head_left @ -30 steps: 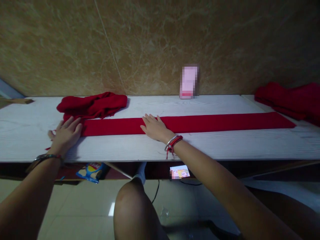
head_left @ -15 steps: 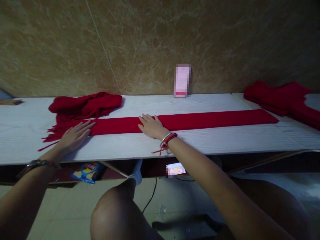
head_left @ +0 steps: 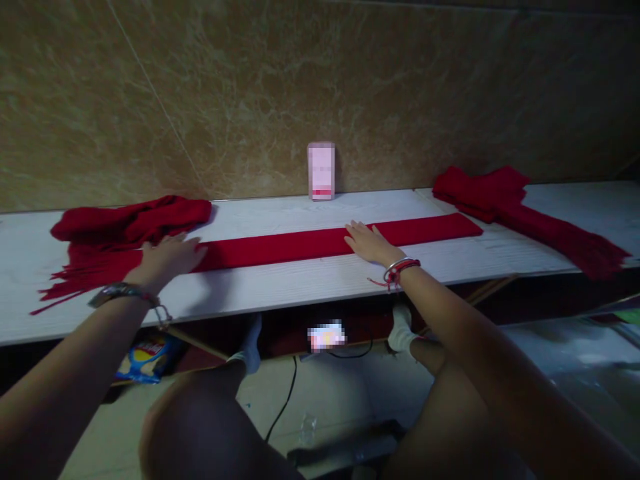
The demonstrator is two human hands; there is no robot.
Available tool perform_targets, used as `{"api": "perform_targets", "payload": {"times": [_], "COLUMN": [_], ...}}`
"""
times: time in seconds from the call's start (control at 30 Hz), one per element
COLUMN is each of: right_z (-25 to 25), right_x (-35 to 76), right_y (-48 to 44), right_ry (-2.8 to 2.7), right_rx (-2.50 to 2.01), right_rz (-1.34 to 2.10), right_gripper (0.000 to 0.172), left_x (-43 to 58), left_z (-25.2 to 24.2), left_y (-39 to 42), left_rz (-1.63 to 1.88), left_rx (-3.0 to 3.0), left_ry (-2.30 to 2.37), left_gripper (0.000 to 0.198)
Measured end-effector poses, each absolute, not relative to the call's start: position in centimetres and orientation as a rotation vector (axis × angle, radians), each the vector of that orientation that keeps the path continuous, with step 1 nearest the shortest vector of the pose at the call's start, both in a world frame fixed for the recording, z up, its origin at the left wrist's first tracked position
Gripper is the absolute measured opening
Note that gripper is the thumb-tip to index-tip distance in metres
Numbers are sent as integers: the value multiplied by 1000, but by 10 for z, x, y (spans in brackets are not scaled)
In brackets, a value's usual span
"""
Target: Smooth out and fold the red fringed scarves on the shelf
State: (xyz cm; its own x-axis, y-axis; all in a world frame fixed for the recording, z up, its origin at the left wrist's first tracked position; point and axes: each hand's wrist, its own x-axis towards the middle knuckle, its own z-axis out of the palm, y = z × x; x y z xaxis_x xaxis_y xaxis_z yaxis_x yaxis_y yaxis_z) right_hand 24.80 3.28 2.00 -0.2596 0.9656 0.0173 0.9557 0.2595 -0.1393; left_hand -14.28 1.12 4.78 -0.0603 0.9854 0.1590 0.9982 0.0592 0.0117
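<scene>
A long red scarf lies as a flat, narrow strip along the white tabletop, with its fringe at the left end. My left hand is over the strip near the fringe, fingers stretched out; whether it touches the cloth I cannot tell. Farther right, my right hand rests flat on the scarf with its fingers spread. Behind the fringed end sits a bunched red cloth. Past the strip's right end lies another red scarf, loosely crumpled, its fringe toward the table's front edge.
A phone with a blurred screen leans against the marbled wall. Under the tabletop, a lower shelf holds a blue snack bag and a second lit phone. A black cable hangs down to the tiled floor.
My right hand has slid rightward along the scarf. The left hand has moved right, its wrist now raised over the strip. The camera view has turned right.
</scene>
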Motion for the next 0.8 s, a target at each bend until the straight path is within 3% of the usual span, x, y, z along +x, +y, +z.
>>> {"api": "perform_targets", "payload": {"times": [0.27,0.8], "right_z": [18,7], "right_x": [223,483], "right_y": [28,65], "right_ry": [-2590,-2093], "right_rx": [-1581,-2254], "right_rz": [200,31], "right_gripper": [54,51], "left_x": [45,42], "left_z": [27,4], "left_y": [20,21], "left_rz": [-145,-260], "left_rx": [-2467,-2385], "left_ry": [-1906,-1867], "left_gripper": [50,51]}}
